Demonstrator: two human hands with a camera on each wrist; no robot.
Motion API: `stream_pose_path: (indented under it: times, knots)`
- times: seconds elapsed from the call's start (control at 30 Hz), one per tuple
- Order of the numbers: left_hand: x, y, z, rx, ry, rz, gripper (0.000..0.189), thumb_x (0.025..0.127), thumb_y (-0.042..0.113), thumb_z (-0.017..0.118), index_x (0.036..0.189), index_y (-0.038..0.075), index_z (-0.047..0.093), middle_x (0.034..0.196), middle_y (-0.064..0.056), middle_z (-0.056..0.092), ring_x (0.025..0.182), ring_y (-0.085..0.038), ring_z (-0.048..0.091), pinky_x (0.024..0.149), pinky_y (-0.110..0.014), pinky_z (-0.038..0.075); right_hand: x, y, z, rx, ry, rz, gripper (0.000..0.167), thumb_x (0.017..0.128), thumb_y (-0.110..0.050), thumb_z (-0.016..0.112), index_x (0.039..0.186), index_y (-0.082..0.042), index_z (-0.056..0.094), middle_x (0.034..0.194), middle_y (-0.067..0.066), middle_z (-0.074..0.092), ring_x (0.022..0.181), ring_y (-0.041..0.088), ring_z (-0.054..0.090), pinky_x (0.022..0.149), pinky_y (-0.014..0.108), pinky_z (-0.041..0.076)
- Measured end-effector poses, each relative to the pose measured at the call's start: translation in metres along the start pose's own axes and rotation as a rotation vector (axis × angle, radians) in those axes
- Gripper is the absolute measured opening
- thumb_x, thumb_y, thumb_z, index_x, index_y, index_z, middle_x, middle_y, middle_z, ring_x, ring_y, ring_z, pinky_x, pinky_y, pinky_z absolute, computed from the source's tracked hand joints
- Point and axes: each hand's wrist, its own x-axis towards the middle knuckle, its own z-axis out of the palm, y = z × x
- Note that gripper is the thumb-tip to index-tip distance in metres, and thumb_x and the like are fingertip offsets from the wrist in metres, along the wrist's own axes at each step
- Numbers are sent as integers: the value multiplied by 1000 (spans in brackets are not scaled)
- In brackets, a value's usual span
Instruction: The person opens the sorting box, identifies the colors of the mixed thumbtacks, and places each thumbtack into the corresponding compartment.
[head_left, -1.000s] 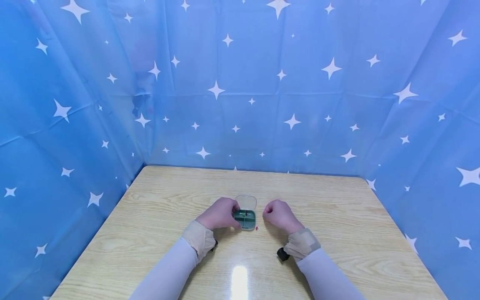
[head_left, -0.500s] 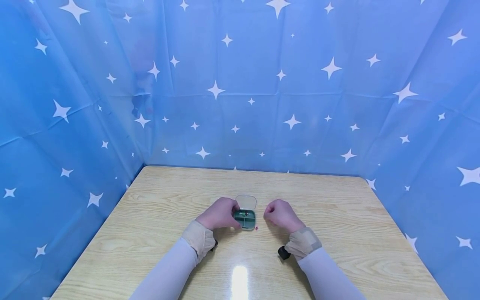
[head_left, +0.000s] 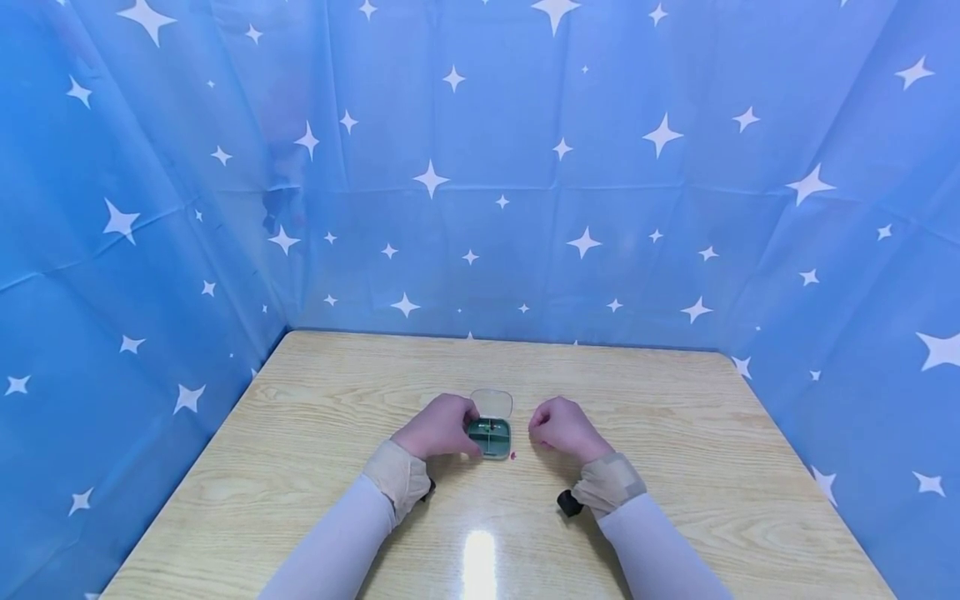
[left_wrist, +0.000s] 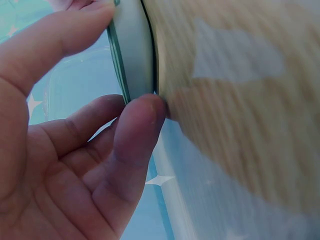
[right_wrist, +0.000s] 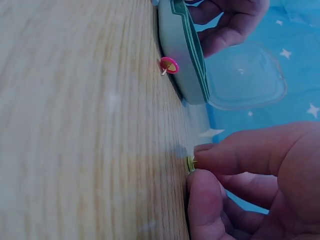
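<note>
A small green box (head_left: pixel 499 447) with rounded corners sits flat on the tabletop (head_left: pixel 645 400), its inside split by crossing dividers into four compartments. The clear lid (head_left: pixel 491 403) stands open at the far edge. In the far compartments lie tiny coloured bits (head_left: pixel 492 427), too small to make out. The left grip (head_left: pixel 441 429) holds the box by its left side. Just beside its right near corner rests a pink-rimmed thumbtack (right_wrist: pixel 169 65), brassy underneath, lying tilted with its pin exposed. A yellow thumbtack (right_wrist: pixel 190 163) is pinched between thumb and finger of the right grip (head_left: pixel 566 429), close to the tabletop
</note>
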Motion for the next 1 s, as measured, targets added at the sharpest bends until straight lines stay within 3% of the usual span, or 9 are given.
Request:
stream_pose_path:
  times: [0.4, 0.77, 1.0]
  knots:
    - [0, 1, 0, 4, -2, 1, 40, 71, 21, 94, 104, 7, 76, 90, 4, 71, 77, -10, 60, 76, -29, 54, 1, 0, 0, 1, 12, 19, 23, 92, 0, 64, 75, -9, 76, 60, 0, 63, 57, 14, 55, 62, 29, 46]
    - [-1, 0, 0, 24, -3, 1, 41, 72, 23, 94, 105, 8, 76, 91, 4, 72, 78, -9, 60, 78, -29, 54, 3, 2, 3, 126, 43, 53, 17, 94, 1, 66, 80, -3, 73, 70, 4, 67, 64, 15, 64, 65, 28, 52]
    - [-2, 2, -1, 9, -2, 7, 41, 72, 21, 95, 105, 7, 76, 92, 2, 72, 78, -11, 60, 77, -30, 54, 6, 5, 4, 224, 50, 84, 17, 100, -2, 63, 90, 1, 76, 81, 9, 71, 70, 16, 67, 68, 29, 56]
